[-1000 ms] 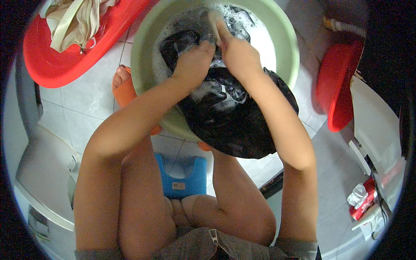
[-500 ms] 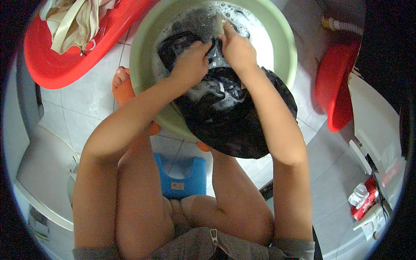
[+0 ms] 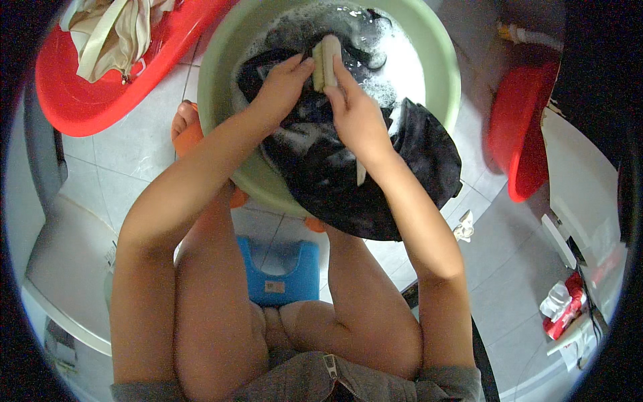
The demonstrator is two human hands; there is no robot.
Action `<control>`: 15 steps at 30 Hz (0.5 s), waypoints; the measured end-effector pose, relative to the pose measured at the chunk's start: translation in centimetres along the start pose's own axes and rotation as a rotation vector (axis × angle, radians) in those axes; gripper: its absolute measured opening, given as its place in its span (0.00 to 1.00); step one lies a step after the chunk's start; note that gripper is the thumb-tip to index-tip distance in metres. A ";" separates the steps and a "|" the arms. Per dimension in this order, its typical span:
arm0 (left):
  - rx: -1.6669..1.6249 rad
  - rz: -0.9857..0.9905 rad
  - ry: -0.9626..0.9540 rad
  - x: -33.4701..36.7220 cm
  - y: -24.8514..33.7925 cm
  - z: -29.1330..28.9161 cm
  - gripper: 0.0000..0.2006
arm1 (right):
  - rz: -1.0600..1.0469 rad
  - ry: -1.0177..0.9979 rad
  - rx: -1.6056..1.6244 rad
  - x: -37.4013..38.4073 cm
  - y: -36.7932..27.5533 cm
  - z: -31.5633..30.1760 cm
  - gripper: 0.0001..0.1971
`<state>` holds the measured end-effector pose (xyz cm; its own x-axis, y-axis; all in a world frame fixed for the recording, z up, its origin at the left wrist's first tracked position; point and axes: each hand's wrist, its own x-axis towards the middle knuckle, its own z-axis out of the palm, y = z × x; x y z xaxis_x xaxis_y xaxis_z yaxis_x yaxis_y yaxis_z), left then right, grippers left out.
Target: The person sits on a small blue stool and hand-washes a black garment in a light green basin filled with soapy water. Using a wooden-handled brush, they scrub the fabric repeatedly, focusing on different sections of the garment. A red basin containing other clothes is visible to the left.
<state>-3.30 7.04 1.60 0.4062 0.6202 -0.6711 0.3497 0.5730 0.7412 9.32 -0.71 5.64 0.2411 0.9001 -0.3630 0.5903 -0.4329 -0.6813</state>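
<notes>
A pale green basin (image 3: 439,74) holds foamy, greyish water. A black garment (image 3: 355,201) lies partly in the suds and drapes over the basin's near right rim. My right hand (image 3: 362,117) is closed around a pale scrub brush (image 3: 328,63), its bristles turned left and held above the wet cloth. The lower end of its handle shows beneath my wrist. Close to the bristles, my left hand (image 3: 284,87) pinches a fold of the black garment at the left side of the basin.
A red tub (image 3: 74,107) with beige cloth (image 3: 117,43) stands at the far left. On the right are another red basin (image 3: 516,134), a pale hose (image 3: 529,37) and a red tissue pack (image 3: 561,315). Between my legs sits a blue plastic stool (image 3: 295,278).
My right hand has drawn back toward me and lifted, bringing the brush into clear view. The left hand has shifted slightly left. The garment's draped right part has bunched up a little.
</notes>
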 end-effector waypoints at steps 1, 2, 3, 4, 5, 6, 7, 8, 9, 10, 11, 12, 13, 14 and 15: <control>0.011 -0.008 0.015 -0.2 0.2 0.2 0.32 | 0.011 0.013 0.002 0.8 0.3 0.2 0.24; 0.021 -0.016 0.029 -0.4 0.3 0.4 0.32 | 0.023 0.027 0.002 1.6 0.6 0.4 0.24; 0.004 -0.041 0.059 -0.2 0.0 0.5 0.32 | 0.018 0.056 0.015 2.4 0.5 0.6 0.23; -0.013 -0.067 0.088 0.0 -0.4 0.8 0.32 | 0.033 0.051 0.040 2.9 0.4 0.5 0.23; -0.031 -0.092 0.115 0.2 -0.7 0.9 0.32 | 0.048 0.046 0.064 3.3 0.3 0.4 0.23; -0.089 -0.077 0.096 0.0 -0.4 0.9 0.29 | 0.066 0.034 0.090 3.4 0.3 0.5 0.23; -0.147 -0.062 0.077 -0.4 -0.1 0.8 0.26 | 0.035 0.028 0.128 2.8 0.3 0.5 0.23; -0.206 -0.047 0.057 -0.7 0.1 0.8 0.23 | 0.009 -0.003 0.166 1.4 0.8 0.7 0.24; -0.233 -0.045 0.069 -0.7 -0.1 0.4 0.22 | 0.058 -0.071 0.174 -0.1 -0.2 0.3 0.24; -0.263 -0.045 0.075 -0.7 -0.4 0.2 0.22 | 0.112 -0.137 0.177 -1.7 -1.3 -0.2 0.23; -0.291 -0.043 0.082 -0.7 -0.7 0.1 0.21 | 0.161 -0.186 0.182 -2.7 -1.9 -0.5 0.24; -0.322 -0.060 0.088 -0.6 -0.8 0.2 0.21 | 0.165 -0.176 0.181 -2.6 -1.9 -0.5 0.24; -0.353 -0.077 0.096 -0.4 -0.9 0.3 0.20 | 0.168 -0.167 0.181 -2.5 -1.8 -0.4 0.24; -0.383 -0.095 0.105 -0.3 -1.0 0.2 0.20 | 0.170 -0.159 0.182 -2.1 -1.8 -0.3 0.24; -0.368 -0.080 0.060 -0.2 -0.9 0.1 0.21 | 0.180 -0.133 0.185 -0.9 -2.0 -0.2 0.23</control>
<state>-3.56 6.34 1.09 0.3362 0.5894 -0.7345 0.0475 0.7683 0.6383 8.10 -0.69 7.43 0.2193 0.7985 -0.5606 0.3934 -0.5982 -0.6982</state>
